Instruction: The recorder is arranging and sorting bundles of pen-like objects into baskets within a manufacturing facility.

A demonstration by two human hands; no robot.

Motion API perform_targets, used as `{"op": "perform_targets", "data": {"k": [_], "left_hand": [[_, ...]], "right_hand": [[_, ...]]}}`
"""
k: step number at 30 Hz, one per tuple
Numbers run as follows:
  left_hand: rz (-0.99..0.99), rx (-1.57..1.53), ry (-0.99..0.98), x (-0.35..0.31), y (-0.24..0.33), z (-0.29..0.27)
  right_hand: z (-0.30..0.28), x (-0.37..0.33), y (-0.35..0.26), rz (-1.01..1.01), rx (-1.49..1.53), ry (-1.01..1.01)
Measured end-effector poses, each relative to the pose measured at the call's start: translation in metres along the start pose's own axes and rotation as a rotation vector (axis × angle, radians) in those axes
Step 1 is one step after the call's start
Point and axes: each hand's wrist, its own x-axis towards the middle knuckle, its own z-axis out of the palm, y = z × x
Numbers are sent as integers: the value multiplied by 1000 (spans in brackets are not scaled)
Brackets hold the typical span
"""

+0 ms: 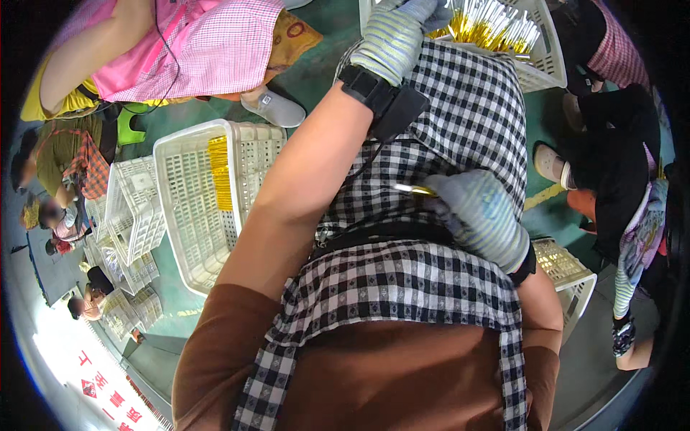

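My left hand (394,42), in a striped knit glove with grey fingers, reaches to the top edge of the view. It is beside a white plastic crate (552,50) full of slim gold rods with white ends (496,25). Its fingertips are partly cut off, so I cannot tell whether they grip anything. In front of my waist, my right hand (483,215), gloved alike, is closed on a slim gold rod with a white end (415,189). The white end points left and is slightly blurred. Most of that rod is hidden by the glove.
A white crate (194,208) at my left holds a row of gold rods (220,172). More crates (136,208) stand behind it. Another crate (568,269) is at my right. Co-workers sit close by: one in a pink checked apron (215,54), another in dark trousers (618,144).
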Motion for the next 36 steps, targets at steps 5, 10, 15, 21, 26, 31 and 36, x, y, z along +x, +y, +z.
{"op": "perform_targets", "data": {"k": [5,10,15,21,26,31,36], "left_hand": [[145,249,-44,2,-2,-11],[-60,-55,7,13,3,-23],[-157,-90,159,13,10,-9],[-154,-61,204,5,20,-6],[-179,-44,141,3,23,-11],[-158,-6,113,0,23,3],[-186,-6,152,-2,24,13]], "right_hand": [[-22,-68,15,334,-4,534],[-17,-213,26,752,464,1431],[32,-363,19,1006,342,1952],[158,-435,19,1709,761,2067],[233,-442,24,1789,873,1709],[251,-429,10,1984,554,865],[226,-403,9,1767,157,222]]}}
